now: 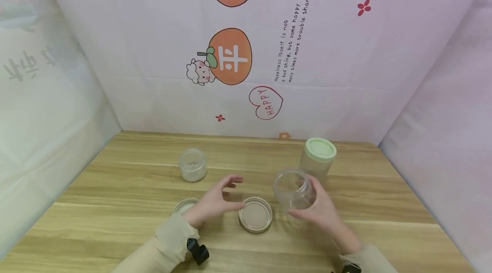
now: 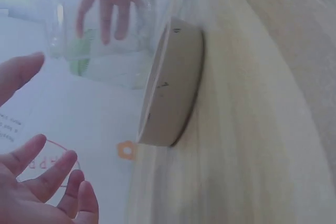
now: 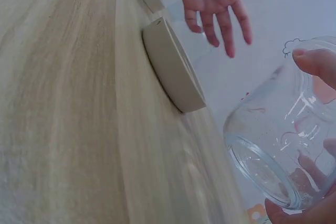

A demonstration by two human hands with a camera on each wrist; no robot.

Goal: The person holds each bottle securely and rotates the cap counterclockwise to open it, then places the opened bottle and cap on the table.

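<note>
My right hand (image 1: 322,209) grips a clear, lidless jar (image 1: 289,192) by its side, its open mouth tilted up in the head view. In the right wrist view the jar (image 3: 273,140) leans above the wood, thumb and fingers wrapped round it. Between the two hands a beige round lid (image 1: 255,215) lies on the table, its hollow side up. My left hand (image 1: 215,200) hovers just left of this lid, thumb and fingers spread apart with nothing between them. Under the left wrist sits a second round lid (image 1: 186,205), partly hidden by the hand and sleeve.
A small clear jar (image 1: 193,166) without a lid stands at the back left of the wooden table (image 1: 127,187). Behind the held jar stands a taller clear jar with a pale green lid (image 1: 320,150). Printed cloth (image 1: 173,106) closes off the back and sides.
</note>
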